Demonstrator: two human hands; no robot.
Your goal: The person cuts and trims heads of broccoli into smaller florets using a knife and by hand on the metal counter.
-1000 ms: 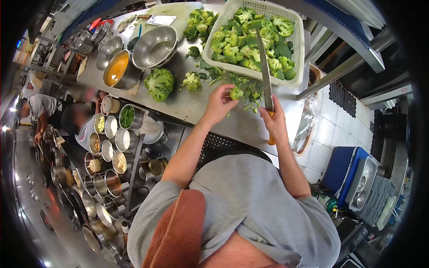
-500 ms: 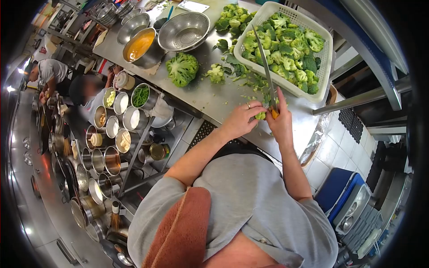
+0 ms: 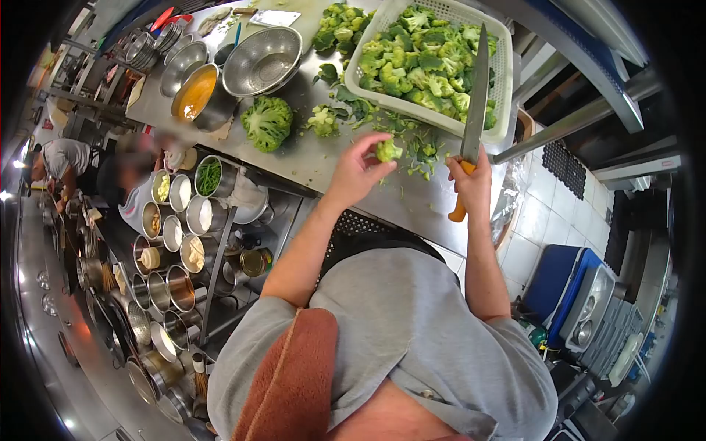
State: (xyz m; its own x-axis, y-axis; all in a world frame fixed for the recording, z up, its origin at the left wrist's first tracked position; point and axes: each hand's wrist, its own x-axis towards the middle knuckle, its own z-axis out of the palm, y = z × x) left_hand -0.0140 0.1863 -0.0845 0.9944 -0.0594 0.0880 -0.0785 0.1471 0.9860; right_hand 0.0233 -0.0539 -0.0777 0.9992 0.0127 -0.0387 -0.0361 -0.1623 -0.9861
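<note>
Between the fingertips of my left hand (image 3: 357, 170) is a small broccoli floret (image 3: 388, 150), held above the steel table (image 3: 294, 165). My right hand (image 3: 473, 184) grips the yellow-orange handle of a large knife (image 3: 476, 95), whose blade points away from me over the corner of a white basket (image 3: 423, 109). Many cut florets (image 3: 426, 66) fill that basket. Green scraps (image 3: 423, 153) lie on the table between my hands and the basket. Left of them are a partly cut broccoli piece (image 3: 323, 121) and a large broccoli head (image 3: 266, 123).
A perforated steel bowl (image 3: 262, 62) and a pot of orange liquid (image 3: 198, 95) stand at the table's far left. A cleaver (image 3: 273, 18) lies behind. Below left, a rack holds several steel containers (image 3: 198, 214). Two people work at the left; a metal post (image 3: 566, 125) slants at the right.
My hands have moved apart. The left has drawn left with the floret, while the right has turned the knife more upright, away from the floret. The whole view has shifted slightly.
</note>
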